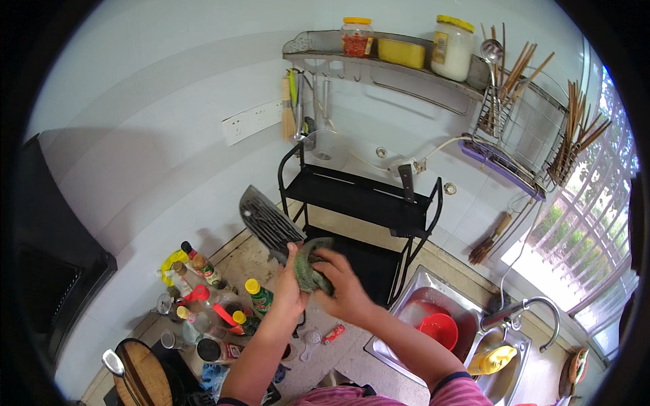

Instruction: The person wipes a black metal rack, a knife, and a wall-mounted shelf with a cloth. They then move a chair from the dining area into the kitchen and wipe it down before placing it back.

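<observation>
My left hand [290,290] grips the lower end of a broad, cleaver-like dark blade [270,219] with black streaks or ridges and a small hole near its outer end. The blade points up and left, and its handle is hidden. A bunched green cloth [307,266] wraps around that lower end, pressed there by my right hand [341,284]. Just beyond my hands stands a two-tier black metal rack [350,195]. A dark-handled knife [406,182] stands upright at the rack's back right edge.
Several sauce bottles [210,271] crowd the counter on the left, near a round wooden board [144,378]. At right is a steel sink [396,350] with a red basin [439,330], a yellow bottle [492,360] and a faucet [523,309]. A wall shelf [325,51] holds jars.
</observation>
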### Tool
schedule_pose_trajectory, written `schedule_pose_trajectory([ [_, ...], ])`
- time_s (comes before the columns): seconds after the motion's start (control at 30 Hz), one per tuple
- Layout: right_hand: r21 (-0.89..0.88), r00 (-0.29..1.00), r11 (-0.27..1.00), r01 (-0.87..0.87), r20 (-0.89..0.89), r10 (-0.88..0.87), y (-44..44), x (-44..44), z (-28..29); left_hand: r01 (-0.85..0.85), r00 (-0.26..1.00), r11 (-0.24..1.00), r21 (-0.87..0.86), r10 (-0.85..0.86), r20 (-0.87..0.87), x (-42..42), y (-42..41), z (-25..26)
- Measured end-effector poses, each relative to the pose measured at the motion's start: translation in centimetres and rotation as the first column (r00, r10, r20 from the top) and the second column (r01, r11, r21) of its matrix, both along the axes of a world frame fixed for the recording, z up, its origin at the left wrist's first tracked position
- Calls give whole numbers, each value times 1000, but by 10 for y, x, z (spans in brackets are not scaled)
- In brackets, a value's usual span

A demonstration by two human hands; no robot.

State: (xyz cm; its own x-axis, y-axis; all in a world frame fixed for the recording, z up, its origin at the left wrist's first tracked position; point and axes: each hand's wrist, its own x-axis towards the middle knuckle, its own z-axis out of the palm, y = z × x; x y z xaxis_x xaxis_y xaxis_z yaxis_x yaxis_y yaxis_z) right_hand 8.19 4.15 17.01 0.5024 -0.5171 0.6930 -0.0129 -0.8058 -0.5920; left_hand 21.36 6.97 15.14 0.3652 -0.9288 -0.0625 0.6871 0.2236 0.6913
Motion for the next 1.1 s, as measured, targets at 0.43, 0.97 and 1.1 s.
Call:
schedule_pose_trajectory([
  [0.43,539,987,842,27,119,-108,-14,-47,-39,164,982,983,-82,-155,112,1,4,19],
  [0.97,690,909,712,-127,368,-194,-1,-41,-29,-13,995,999,-45,18,98,-12,4,0],
  [1.1,171,995,985,-37,96,21,14,-19,-19,19,974,1000,-14,-16,227,-21,3,-8],
])
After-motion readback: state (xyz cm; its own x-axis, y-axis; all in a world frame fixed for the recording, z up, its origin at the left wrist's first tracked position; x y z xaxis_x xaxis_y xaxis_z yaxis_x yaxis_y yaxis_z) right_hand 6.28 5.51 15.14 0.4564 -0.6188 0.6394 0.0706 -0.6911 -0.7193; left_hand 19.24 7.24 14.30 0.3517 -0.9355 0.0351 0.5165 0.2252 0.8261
